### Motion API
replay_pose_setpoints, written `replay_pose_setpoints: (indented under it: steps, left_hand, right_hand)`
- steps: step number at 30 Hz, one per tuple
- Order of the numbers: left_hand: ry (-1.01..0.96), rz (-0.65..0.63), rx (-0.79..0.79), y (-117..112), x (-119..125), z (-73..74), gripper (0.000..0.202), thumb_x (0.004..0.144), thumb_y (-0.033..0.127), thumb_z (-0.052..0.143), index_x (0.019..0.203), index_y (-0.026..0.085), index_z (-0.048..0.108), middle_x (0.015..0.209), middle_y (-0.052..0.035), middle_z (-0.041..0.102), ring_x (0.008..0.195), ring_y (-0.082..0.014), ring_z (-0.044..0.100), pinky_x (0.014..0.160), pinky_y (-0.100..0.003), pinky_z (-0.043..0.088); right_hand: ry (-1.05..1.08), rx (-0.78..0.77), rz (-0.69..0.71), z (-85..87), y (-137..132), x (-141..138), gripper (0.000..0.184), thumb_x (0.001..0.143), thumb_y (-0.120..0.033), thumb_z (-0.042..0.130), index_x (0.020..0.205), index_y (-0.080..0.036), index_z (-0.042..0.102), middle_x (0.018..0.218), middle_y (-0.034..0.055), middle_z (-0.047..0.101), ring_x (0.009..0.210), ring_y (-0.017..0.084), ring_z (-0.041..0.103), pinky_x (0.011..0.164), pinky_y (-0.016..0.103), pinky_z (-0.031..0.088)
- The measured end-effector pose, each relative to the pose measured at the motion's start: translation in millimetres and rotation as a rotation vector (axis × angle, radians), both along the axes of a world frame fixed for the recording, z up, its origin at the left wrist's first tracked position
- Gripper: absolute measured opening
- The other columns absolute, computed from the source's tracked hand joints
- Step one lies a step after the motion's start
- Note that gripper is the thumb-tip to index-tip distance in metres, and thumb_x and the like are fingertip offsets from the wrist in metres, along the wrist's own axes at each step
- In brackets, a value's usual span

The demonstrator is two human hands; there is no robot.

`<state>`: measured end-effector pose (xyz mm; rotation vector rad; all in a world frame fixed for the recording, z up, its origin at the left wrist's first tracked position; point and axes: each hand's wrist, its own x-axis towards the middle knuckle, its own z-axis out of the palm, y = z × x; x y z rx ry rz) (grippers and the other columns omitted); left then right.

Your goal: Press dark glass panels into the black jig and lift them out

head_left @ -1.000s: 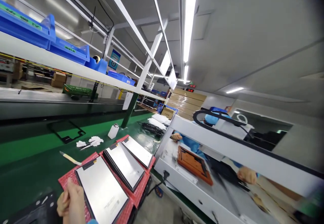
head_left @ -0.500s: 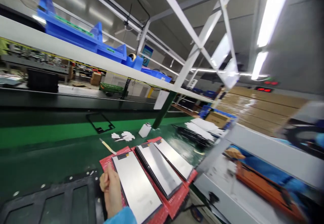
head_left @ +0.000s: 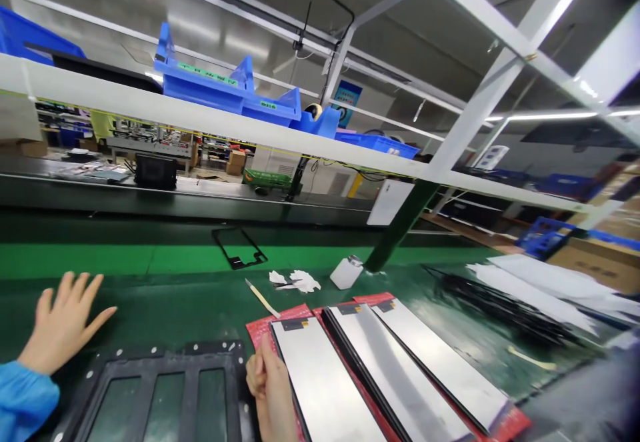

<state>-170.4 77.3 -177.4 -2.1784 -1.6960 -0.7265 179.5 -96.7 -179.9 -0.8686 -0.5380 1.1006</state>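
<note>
The left hand (head_left: 63, 325) splays wide, the right hand (head_left: 270, 375) curls, its hold unclear; edge-only contact should suit the silver panel (head_left: 325, 379) alongside.

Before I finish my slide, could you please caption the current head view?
Left hand spread open, right hand curled between a black frame and silver panels on red wrap.
</note>
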Motion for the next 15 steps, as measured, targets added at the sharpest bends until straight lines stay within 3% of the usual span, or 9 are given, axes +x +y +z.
replay_pose_setpoints:
  steps: [1, 3, 5, 7, 11, 15]
  left_hand:
    - [0.012, -0.124, -0.072, 3, 21, 14.1, 0.076, 0.085, 0.06, 0.015, 0.135, 0.006, 0.032, 0.138, -0.0214, 0.037, 0.136, -0.0372, 0.013, 0.106, -0.056, 0.006]
    - [0.064, -0.279, -0.151, 13, 68, 39.7, 0.059, 0.086, 0.057, 0.031, 0.125, 0.015, 0.047, 0.122, -0.0131, 0.054, 0.121, -0.0306, 0.041, 0.106, -0.047, 0.019]
    - [0.103, -0.401, -0.203, 30, 120, 58.8, 0.046, 0.084, 0.055, 0.045, 0.113, 0.02, 0.056, 0.112, -0.0081, 0.059, 0.109, -0.026, 0.049, 0.098, -0.039, 0.032]
    - [0.132, -0.484, -0.234, 48, 174, 70.4, 0.041, 0.083, 0.052, 0.054, 0.106, 0.019, 0.059, 0.108, -0.0088, 0.058, 0.107, -0.0253, 0.049, 0.094, -0.037, 0.037]
    - [0.165, -0.506, -0.287, 80, 263, 74.6, 0.036, 0.089, 0.043, 0.053, 0.114, 0.016, 0.053, 0.117, -0.0096, 0.053, 0.106, -0.0238, 0.051, 0.091, -0.044, 0.043]
    - [0.193, -0.401, -0.349, 103, 305, 64.1, 0.036, 0.09, 0.038, 0.055, 0.117, 0.015, 0.051, 0.118, -0.01, 0.052, 0.104, -0.0241, 0.054, 0.088, -0.045, 0.047]
  right_hand:
    - [0.008, 0.004, 0.004, -1.6, 1, 0, 0.057, 0.077, -0.06, 0.064, 0.052, -0.018, 0.036, 0.044, -0.0104, 0.018, 0.04, 0.004, 0.008, 0.037, 0.017, 0.006]
    - [0.014, 0.022, 0.015, -5.5, 3, 0, 0.058, 0.076, -0.063, 0.063, 0.051, -0.018, 0.036, 0.043, -0.0108, 0.018, 0.039, 0.004, 0.008, 0.035, 0.017, 0.006]
    - [0.009, 0.026, 0.022, -10.3, 5, 1, 0.061, 0.072, -0.067, 0.063, 0.049, -0.019, 0.034, 0.041, -0.0112, 0.017, 0.036, 0.003, 0.006, 0.034, 0.017, 0.004]
    - [0.006, -0.012, 0.028, -15.3, 8, 1, 0.064, 0.067, -0.071, 0.064, 0.047, -0.019, 0.032, 0.038, -0.0112, 0.017, 0.034, 0.002, 0.005, 0.034, 0.017, 0.001]
    - [0.006, -0.072, 0.027, -21.7, 11, 2, 0.067, 0.066, -0.073, 0.063, 0.044, -0.02, 0.028, 0.034, -0.0097, 0.02, 0.031, 0.002, 0.011, 0.035, 0.019, 0.003]
    - [0.035, -0.088, -0.003, -23.6, 14, 1, 0.068, 0.066, -0.076, 0.06, 0.042, -0.021, 0.028, 0.035, -0.0077, 0.023, 0.031, 0.003, 0.017, 0.036, 0.02, 0.006]
